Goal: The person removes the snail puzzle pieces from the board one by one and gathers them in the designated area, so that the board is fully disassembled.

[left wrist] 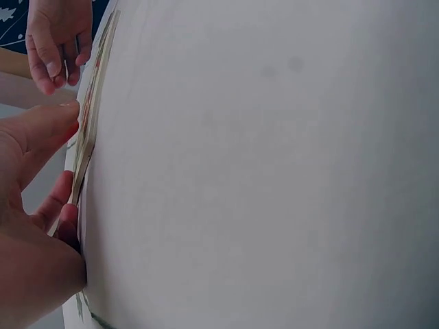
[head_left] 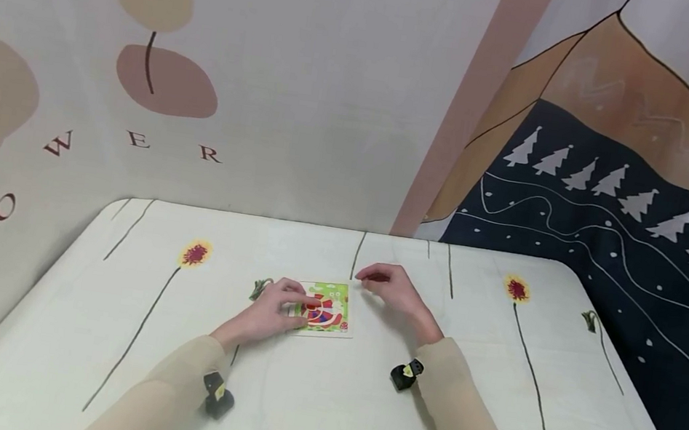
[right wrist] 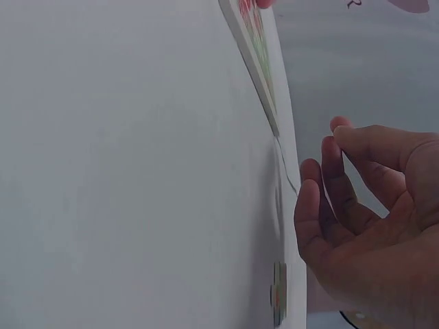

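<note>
A square picture puzzle board (head_left: 335,300), green with a red and white design, lies on the white-covered table. My left hand (head_left: 267,313) rests on its left part, index finger stretched over the picture and thumb touching nearer the front. To the right of the board, my right hand (head_left: 398,292) hovers with fingers loosely bent. In the right wrist view, its thumb meets the fingertips and nothing shows between them. Below that hand a small thin coloured piece or stack (right wrist: 280,295) appears edge-on; the head view does not show it.
The tablecloth (head_left: 303,415) is printed with long-stemmed flowers. Behind the table hangs a pale printed curtain (head_left: 309,92), with a dark tree-patterned cloth (head_left: 606,237) along the right side. Each wrist carries a small black camera (head_left: 406,374).
</note>
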The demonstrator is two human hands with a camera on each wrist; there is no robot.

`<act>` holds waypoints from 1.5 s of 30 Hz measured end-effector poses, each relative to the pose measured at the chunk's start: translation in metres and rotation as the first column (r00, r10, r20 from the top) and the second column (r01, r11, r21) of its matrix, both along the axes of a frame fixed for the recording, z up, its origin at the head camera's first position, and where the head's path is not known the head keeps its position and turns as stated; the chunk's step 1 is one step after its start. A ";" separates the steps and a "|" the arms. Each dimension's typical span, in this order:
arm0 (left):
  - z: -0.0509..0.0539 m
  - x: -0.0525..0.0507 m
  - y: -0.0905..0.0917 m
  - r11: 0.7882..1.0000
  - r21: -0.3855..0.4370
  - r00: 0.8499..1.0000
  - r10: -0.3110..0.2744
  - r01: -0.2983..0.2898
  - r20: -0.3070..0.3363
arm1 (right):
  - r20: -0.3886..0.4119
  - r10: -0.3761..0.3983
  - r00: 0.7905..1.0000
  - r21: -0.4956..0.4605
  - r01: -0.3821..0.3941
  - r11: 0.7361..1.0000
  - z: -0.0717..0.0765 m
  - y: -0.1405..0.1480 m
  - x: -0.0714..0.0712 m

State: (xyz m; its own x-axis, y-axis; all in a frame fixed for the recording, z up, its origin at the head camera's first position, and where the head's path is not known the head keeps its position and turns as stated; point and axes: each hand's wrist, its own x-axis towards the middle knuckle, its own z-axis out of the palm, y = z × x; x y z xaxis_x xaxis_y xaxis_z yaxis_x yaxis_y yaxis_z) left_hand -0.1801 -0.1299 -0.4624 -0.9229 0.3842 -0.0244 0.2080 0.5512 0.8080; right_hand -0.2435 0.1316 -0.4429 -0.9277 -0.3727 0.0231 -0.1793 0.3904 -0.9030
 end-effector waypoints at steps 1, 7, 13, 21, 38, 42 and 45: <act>0.000 0.000 0.000 1.000 -0.005 1.000 -0.002 0.002 -0.005 | 0.003 0.004 1.000 0.001 -0.004 1.000 0.000 -0.003 0.000; -0.001 0.000 0.002 0.999 -0.039 1.000 -0.014 0.013 -0.022 | 0.026 0.015 1.000 0.016 -0.016 1.000 -0.001 -0.020 0.001; -0.001 0.001 0.003 0.999 -0.049 1.000 -0.019 0.018 -0.022 | 0.030 0.044 0.999 0.032 -0.045 0.998 -0.001 -0.034 0.002; -0.001 0.000 0.002 0.997 -0.068 0.999 -0.048 0.046 -0.026 | 0.030 0.104 0.994 0.004 -0.104 0.995 -0.003 -0.049 0.001; 0.000 -0.002 0.000 0.995 -0.070 0.997 -0.076 0.076 0.004 | 0.084 0.192 0.978 0.093 -0.199 0.975 -0.008 -0.061 -0.007; 0.001 -0.003 -0.001 0.994 -0.075 0.997 -0.076 0.076 0.004 | 0.097 0.207 0.974 0.104 -0.217 0.971 -0.009 -0.061 -0.008; 0.002 -0.003 -0.003 0.994 -0.072 0.997 -0.077 0.077 -0.003 | 0.099 0.232 0.968 0.114 -0.243 0.963 -0.009 -0.061 -0.009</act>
